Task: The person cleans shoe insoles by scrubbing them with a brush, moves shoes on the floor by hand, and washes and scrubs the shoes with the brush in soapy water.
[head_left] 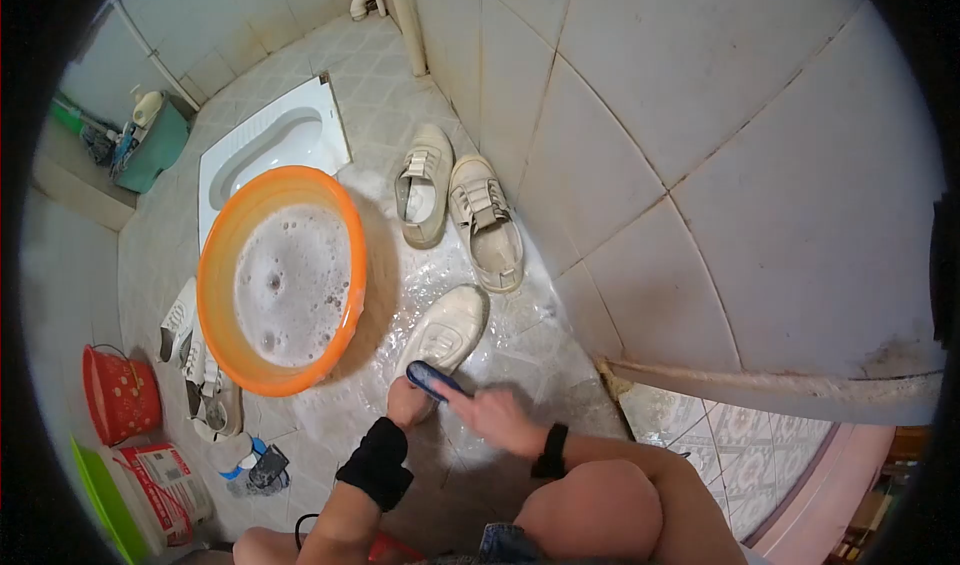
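A wet white shoe (446, 327) lies on the soapy floor, its toe pointing away from me. My left hand (403, 403) is closed at the shoe's heel end, with the fingers partly hidden. In my right hand (496, 420) is a dark blue scrubbing brush (432, 379), its head over the rear of the shoe, close to my left hand. Just beyond stand two off-white shoes, one on the left (424, 187) and one on the right (486, 225). An orange basin (355, 265) of foamy water stands to the left.
Behind the basin is a white squat toilet (335, 130). More white shoes (213, 390), a red bucket (122, 393) and a white tub (165, 490) line the left side. A green bin (158, 150) holds bottles. A tiled wall (720, 165) rises on the right.
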The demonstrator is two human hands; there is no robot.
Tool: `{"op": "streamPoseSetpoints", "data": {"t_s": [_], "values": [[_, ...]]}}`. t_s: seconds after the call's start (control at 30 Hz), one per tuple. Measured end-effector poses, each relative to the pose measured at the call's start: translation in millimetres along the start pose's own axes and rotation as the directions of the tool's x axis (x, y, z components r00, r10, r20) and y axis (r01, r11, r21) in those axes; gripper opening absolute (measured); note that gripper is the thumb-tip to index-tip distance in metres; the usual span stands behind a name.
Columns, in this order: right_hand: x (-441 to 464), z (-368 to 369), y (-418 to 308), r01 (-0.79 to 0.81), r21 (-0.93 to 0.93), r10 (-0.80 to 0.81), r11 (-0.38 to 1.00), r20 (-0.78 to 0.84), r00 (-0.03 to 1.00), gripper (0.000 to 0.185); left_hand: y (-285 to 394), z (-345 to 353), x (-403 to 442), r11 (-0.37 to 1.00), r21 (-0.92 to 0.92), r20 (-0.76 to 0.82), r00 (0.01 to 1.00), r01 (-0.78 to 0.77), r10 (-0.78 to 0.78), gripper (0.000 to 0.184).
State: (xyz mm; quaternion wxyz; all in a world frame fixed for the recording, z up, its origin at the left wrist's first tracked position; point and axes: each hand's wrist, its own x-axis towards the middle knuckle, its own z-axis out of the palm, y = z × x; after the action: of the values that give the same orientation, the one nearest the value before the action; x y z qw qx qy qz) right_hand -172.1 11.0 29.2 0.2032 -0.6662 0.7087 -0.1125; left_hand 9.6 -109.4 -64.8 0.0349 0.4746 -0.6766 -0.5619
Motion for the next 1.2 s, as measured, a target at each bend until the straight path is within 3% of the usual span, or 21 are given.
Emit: {"op": "streamPoseSetpoints", "data": {"t_s": [0.03,0.07,0.1,0.17,0.23,0.27,0.3,0.4,0.5,0.63,0.7,0.73,0.77,0.83,0.9,0.97,1.0,1.03,1.1,1.17,1.2], "values": [[3.3,5.0,1.1,0.037,-0.118,-0.041,0.992,-0.033,0.999,0.056,10.9,-3.8,-0.6,1.0,0.004,0.004,1.0,0.008,-0.008,0.031],[18.0,3.1,26.6,-0.087,-0.179,0.081,0.98,-0.04,0.996,0.057,22.6,-8.6,2.6,0.985,-0.09,0.054,0.988,0.146,-0.142,0.031],[34.2,-8.6,46.2,-0.146,-0.129,0.128,0.981,-0.138,0.982,0.058,33.0,-11.2,2.9,0.943,-0.177,0.111,0.958,0.282,-0.265,0.031],[37.8,-9.9,42.9,-0.158,-0.094,0.147,0.983,-0.107,0.983,0.055,29.7,-7.0,8.5,0.917,-0.275,0.128,0.956,0.288,-0.262,0.03],[15.1,-4.0,7.4,-0.165,-0.133,0.161,0.977,-0.041,0.986,0.051,13.7,-3.3,13.7,0.975,-0.134,0.061,0.984,0.176,-0.17,0.032],[3.5,-1.7,-5.2,-0.103,0.005,0.103,0.995,0.049,0.993,0.053,19.3,-4.5,9.8,0.975,-0.11,0.082,0.979,0.195,-0.187,0.036],[7.2,9.5,7.1,-0.105,0.003,0.105,0.994,0.047,0.993,0.053,18.6,-4.7,13.2,0.975,-0.11,0.084,0.979,0.193,-0.185,0.036],[27.7,-9.4,35.8,-0.15,-0.154,0.139,0.977,-0.077,0.987,0.058,-0.9,0.1,13.3,0.987,0.058,0.026,0.988,0.152,-0.154,0.04],[37.2,-25.5,37.7,-0.14,-0.142,0.115,0.98,-0.171,0.979,0.064,5.1,5.8,11.7,0.994,-0.094,0.005,0.999,0.052,-0.052,0.029],[10.8,-2.8,-2.2,-0.112,-0.128,0.101,0.985,-0.084,0.991,0.068,37.0,-5.5,-3.4,0.974,0.225,0.001,1.0,-0.01,0.01,0.038],[15.9,-9.2,21.4,0.015,-0.163,-0.033,0.986,-0.108,0.994,0.067,45.0,-8.1,-10.4,0.973,0.227,0.049,0.998,-0.038,0.028,0.037],[33.8,-27.9,39.3,-0.126,-0.14,0.107,0.982,-0.136,0.985,0.066,49.2,-6.3,-11.7,0.972,0.216,0.028,0.996,-0.089,0.085,0.034],[42.7,-35.4,50.5,-0.083,-0.207,0.043,0.975,-0.19,0.981,0.064,53.3,-4.7,-14.0,0.968,0.206,0.008,0.99,-0.141,0.142,0.031],[35.9,-21.3,38.1,-0.144,-0.163,0.11,0.976,-0.206,0.972,0.064,62.6,-4.4,-18.8,0.94,0.307,0.026,0.988,-0.15,0.149,0.033],[32.4,-16.7,33.5,-0.178,-0.151,0.148,0.972,-0.19,0.971,0.062,69.7,-1.8,-21.6,0.9,0.435,-0.08,0.997,0.035,0.0,0.037],[31.9,-8.9,32.3,-0.189,-0.112,0.172,0.976,-0.144,0.974,0.06,67.3,0.0,-16.9,0.908,0.382,-0.123,0.983,0.173,-0.135,0.04],[32.6,-13.6,33.6,-0.246,-0.033,0.242,0.969,-0.11,0.964,0.057,46.4,6.2,-0.4,0.916,-0.185,0.012,0.933,0.355,-0.359,0.041],[37.2,-18.3,33.3,-0.297,0.045,0.299,0.954,-0.073,0.951,0.055,32.7,6.3,11.7,0.584,-0.665,0.223,0.87,0.465,-0.44,0.042],[43.3,-23.4,25.7,-0.369,0.069,0.371,0.927,-0.006,0.929,0.051,18.3,21.9,19.8,0.493,-0.835,0.154,0.963,0.246,-0.22,0.037],[42.2,-15.3,26.3,-0.334,0.092,0.342,0.938,-0.08,0.936,0.048,63.4,11.6,9.4,0.257,-0.922,0.241,0.95,0.289,-0.2,0.036],[41.9,-12.4,22.0,-0.313,0.093,0.32,0.945,-0.079,0.944,0.048,66.4,8.5,13.0,0.253,-0.929,0.22,0.954,0.269,-0.204,0.036]]}}
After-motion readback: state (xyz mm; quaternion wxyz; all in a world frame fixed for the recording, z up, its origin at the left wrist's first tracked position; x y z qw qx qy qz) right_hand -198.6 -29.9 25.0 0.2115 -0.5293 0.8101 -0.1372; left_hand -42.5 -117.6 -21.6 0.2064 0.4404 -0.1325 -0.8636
